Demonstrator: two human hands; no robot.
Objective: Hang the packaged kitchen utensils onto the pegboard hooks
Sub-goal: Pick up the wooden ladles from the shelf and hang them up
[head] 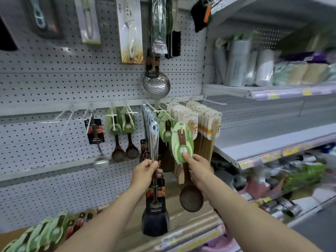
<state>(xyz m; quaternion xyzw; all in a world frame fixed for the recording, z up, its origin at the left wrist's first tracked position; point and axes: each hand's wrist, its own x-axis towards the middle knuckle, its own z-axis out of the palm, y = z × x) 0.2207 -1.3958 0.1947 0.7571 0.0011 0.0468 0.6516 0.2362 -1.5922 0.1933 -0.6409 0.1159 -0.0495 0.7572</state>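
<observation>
Right hand [199, 169] pinches ladle [182, 142] by card bottom, thumb on front, below-right of skimmer [155, 84]; card hole up, probably aiming for hook [157, 111]. Left hand [145, 170], straight below skimmer, fists spatula bundle [154, 139], apparently spare stock.

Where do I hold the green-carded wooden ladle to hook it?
Pinch the wooden ladle at its handle, low on the green card, from the right, as the right hand does: the bowl hangs down and the card's top is free for a hook.
</observation>
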